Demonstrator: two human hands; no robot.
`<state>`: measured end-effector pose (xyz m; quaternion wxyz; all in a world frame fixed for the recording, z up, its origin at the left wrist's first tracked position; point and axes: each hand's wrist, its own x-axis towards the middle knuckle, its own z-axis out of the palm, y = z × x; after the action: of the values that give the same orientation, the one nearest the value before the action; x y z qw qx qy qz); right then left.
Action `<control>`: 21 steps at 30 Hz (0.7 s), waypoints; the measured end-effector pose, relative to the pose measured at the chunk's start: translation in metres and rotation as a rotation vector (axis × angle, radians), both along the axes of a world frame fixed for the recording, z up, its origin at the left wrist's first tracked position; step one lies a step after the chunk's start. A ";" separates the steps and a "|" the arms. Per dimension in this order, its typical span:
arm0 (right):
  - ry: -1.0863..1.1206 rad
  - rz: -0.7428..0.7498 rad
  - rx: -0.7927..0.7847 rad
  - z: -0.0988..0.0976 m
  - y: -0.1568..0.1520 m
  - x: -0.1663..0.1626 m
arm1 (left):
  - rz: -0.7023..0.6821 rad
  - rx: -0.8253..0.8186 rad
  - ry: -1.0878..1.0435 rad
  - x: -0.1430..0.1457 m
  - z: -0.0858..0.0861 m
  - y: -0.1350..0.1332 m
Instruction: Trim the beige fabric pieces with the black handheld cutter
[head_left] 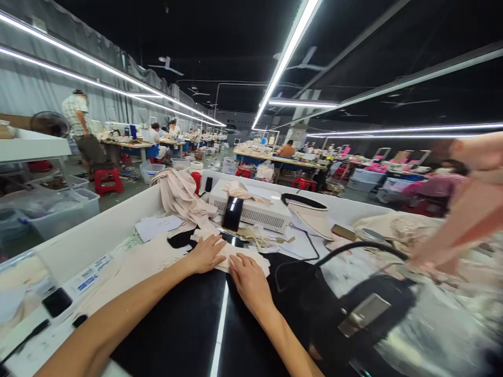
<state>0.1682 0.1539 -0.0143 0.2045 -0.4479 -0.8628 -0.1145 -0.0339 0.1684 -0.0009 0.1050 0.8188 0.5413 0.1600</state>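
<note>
My left hand (205, 253) lies flat, fingers spread, on a small stack of beige fabric pieces (257, 260) resting on the glossy black work surface (184, 324). My right hand (248, 278) rests beside it, fingers stretched forward onto the near edge of the same stack. Neither hand grips anything. A dark phone (232, 213) stands upright just beyond the stack, leaning against a white box-shaped machine (255, 211).
A heap of beige garments (178, 196) lies behind my left hand. A blurred co-worker's arm (463, 214) reaches in from the right over pale fabric. A black cable (353, 247) and a dark metal device (365, 314) sit at the right. White table walls surround the bench.
</note>
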 end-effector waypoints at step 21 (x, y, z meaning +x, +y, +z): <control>0.156 0.477 -0.125 -0.001 -0.083 -0.010 | 0.646 -0.165 0.059 -0.157 0.041 -0.077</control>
<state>0.1582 0.0706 -0.0149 0.2637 -0.2511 -0.9310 0.0254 -0.1910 0.0911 0.0398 0.0990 0.5980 0.7867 0.1169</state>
